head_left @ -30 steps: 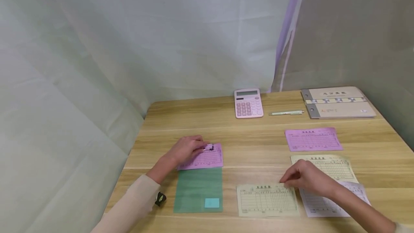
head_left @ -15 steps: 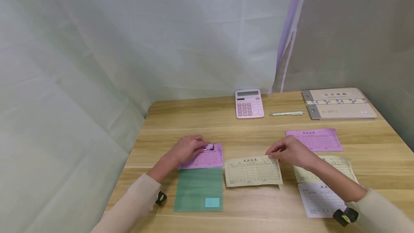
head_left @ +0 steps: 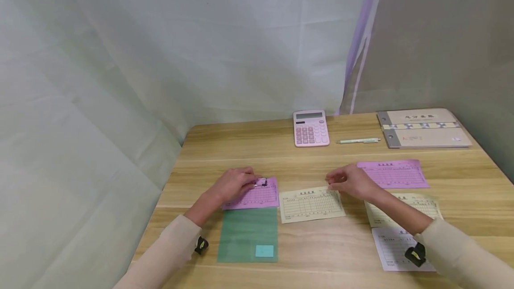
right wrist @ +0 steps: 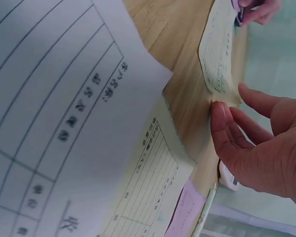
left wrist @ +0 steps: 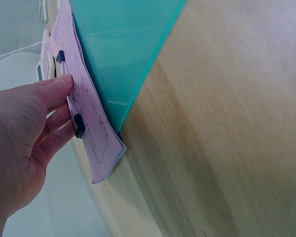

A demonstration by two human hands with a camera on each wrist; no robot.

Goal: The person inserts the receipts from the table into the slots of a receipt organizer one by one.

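At the left, my left hand (head_left: 234,186) pinches the wire clip (left wrist: 71,101) with black ends, its thumb on top. Pink printed slips (left wrist: 96,131) lie under that clip, over the top of a green translucent clip folder (head_left: 246,235) with a light-blue label. A yellow voucher slip (head_left: 311,205) lies on the table just right of the folder. My right hand (head_left: 353,183) is at the slip's upper right corner. In the right wrist view, its thumb and index fingertip (right wrist: 218,109) stand apart beside that corner, with nothing gripped between them.
On the right lie a pink slip (head_left: 391,174), another yellow slip (head_left: 419,204) and a white slip (head_left: 395,249), the last two partly under my right arm. Behind stand a pink calculator (head_left: 311,128), a pen (head_left: 358,140) and a ledger book (head_left: 427,128). Curtains hang beyond the table.
My right hand has carried the yellow slip up and left from the lower middle, laid it beside the folder and let go. The left hand has stayed on the clip.
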